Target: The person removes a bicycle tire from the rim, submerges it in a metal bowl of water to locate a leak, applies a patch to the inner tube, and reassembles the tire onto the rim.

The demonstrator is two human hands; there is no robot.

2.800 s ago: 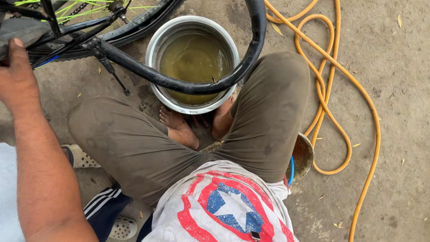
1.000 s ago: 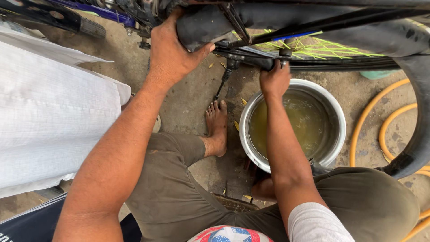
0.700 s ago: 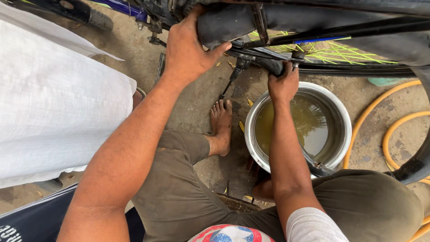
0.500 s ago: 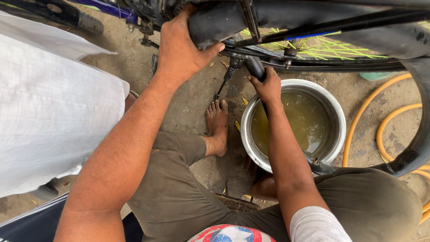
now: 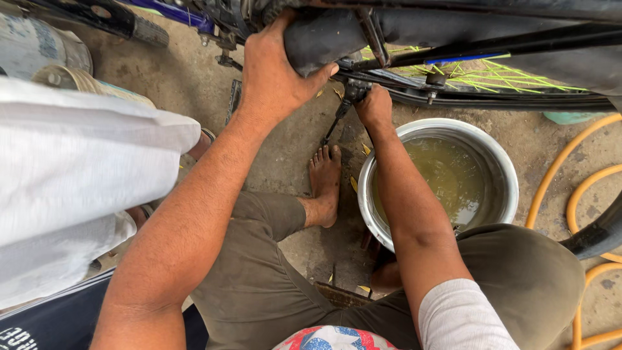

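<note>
**Onlooker 1:** Hands moved again, did you catch it? A moment back the right hand was wrapped over the black rod by the frame, and now it has slid a bit further along and is pinching the small black fitting at the end of it, fingers closed tight around that. The left hand hasn't budged, palm and thumb clamped around the fat black tyre up top.

**Onlooker 2:** Yeah, so the wheel stays braced with one hand while the other has gone from steadying to fiddling with the fitting. Looks to me like the fine work is on now.

**Onlooker 1:** And the basin?

**Onlooker 2:** Round steel basin on the ground, just below the right forearm, maybe half full of murky yellow-green water. Nothing floating in it that I can see. Bare foot sits right beside its rim.

**Onlooker 1:** Orange hose loops past on the far side, not in the basin. Old grey metal can off to the left, can't see inside it. Somebody in a white garment is standing close there too.
</note>
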